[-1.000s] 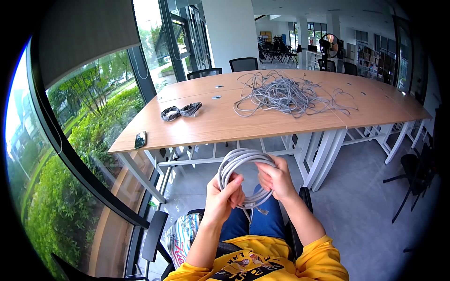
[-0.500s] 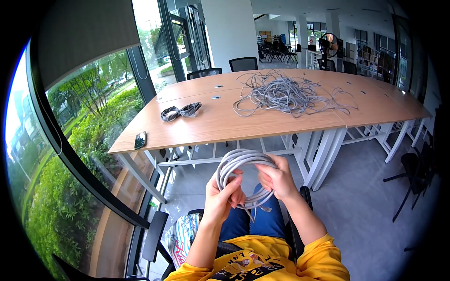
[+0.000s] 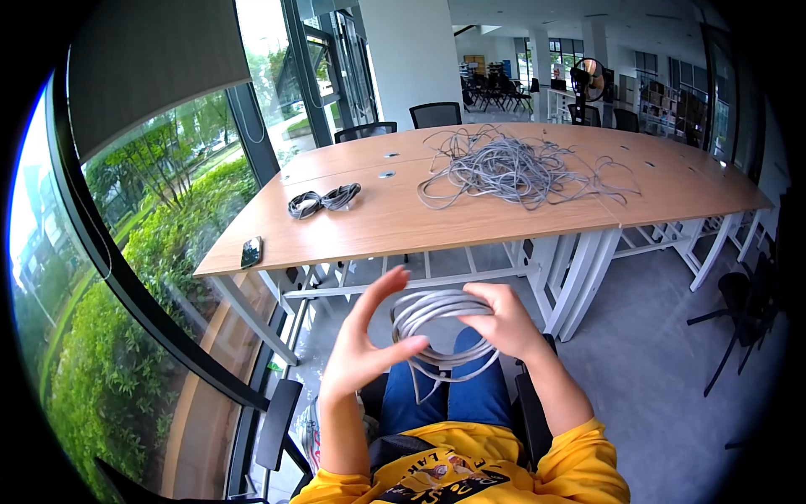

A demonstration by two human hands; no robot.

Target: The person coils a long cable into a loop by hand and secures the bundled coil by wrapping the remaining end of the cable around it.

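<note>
A coil of grey cable hangs above my lap, several loops thick, with a loose end dangling below it. My right hand grips the coil's right side, thumb and fingers closed over the loops. On the other side, my left hand is spread wide, thumb and fingers apart, close to the coil's left edge. Whether the left thumb touches the loops I cannot tell. Farther off, a big tangle of grey cable lies on the wooden table.
A tied dark cable bundle and a phone rest on the table's left part. White table legs stand ahead of my knees. A chair armrest is at my left, beside the window. Black chairs stand behind the table.
My left hand has let go of the coil, opened and moved left. The coil now sits flatter in my right hand, its top slightly lower.
</note>
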